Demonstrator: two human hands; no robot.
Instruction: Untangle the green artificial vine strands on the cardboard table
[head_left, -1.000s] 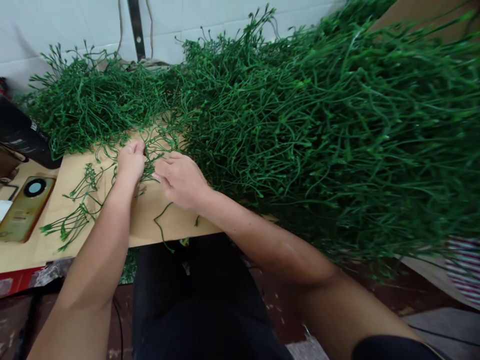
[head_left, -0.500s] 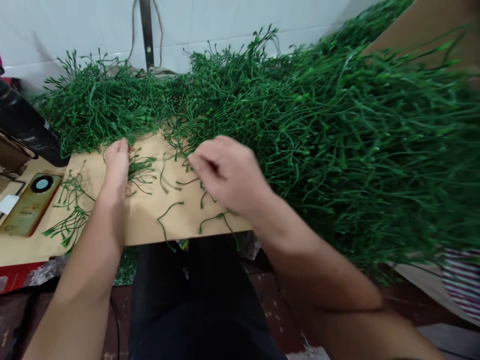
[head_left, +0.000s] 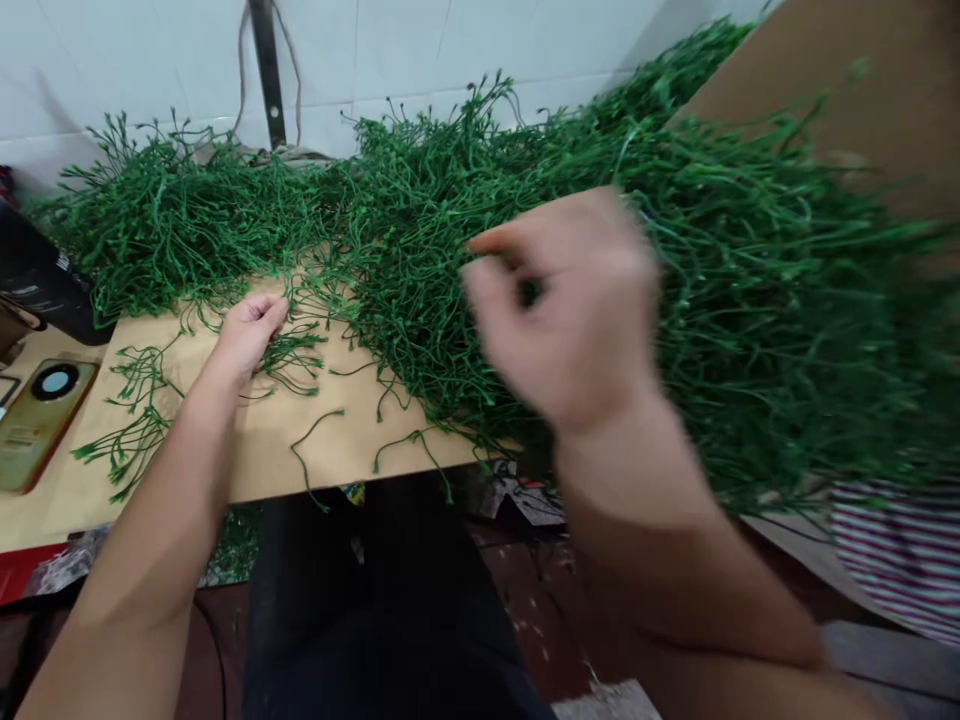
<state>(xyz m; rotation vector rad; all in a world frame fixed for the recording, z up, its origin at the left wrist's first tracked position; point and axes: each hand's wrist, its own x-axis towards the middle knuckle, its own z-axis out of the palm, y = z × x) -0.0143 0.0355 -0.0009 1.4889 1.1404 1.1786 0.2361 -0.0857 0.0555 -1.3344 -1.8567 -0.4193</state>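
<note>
My left hand [head_left: 255, 325] is closed in a pinch above the tan board [head_left: 262, 470], on thin green artificial plant stems with small budded tips. More of these green stems [head_left: 292, 362] fan out just below and to the right of its fingers. My right hand [head_left: 574, 310] is raised over the large heap of green stems [head_left: 435, 270], blurred by motion. Its thumb and forefinger curl into a ring with their tips close together. Whether anything lies between those tips cannot be made out.
Loose stems [head_left: 139, 410] lie on the board's left side, and single stems [head_left: 307, 440] near its front edge. A phone [head_left: 41, 425] and a black bottle [head_left: 49, 270] are at the left. A cardboard sheet [head_left: 847, 110] rises at the back right. Striped cloth [head_left: 892, 560] lies lower right.
My right hand has moved up and right, from the board over to the heap. My left hand stays at the board, turned so its thumb shows. The view has shifted slightly.
</note>
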